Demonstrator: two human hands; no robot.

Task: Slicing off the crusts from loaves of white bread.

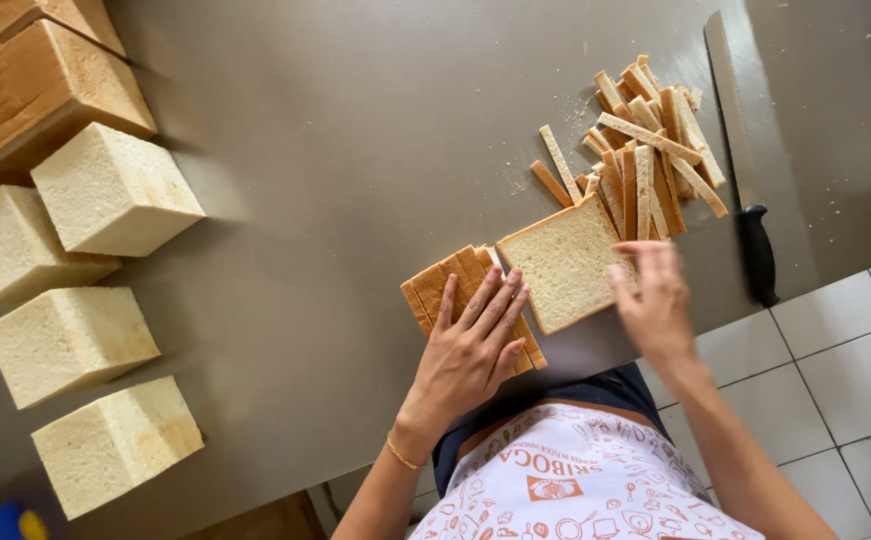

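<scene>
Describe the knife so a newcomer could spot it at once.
Start at the grey table and go to its right side, past the pile of crust strips. The knife lies there alone: a long, narrow blade with a black handle, untouched by either hand.

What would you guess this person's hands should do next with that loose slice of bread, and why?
Probably slide the loose slice back against the sliced stack. The right hand touches the slice's edge; the left hand lies flat on the stack. The slice still has its brown crust, while the cut crust strips and the long knife lie just beyond.
</scene>
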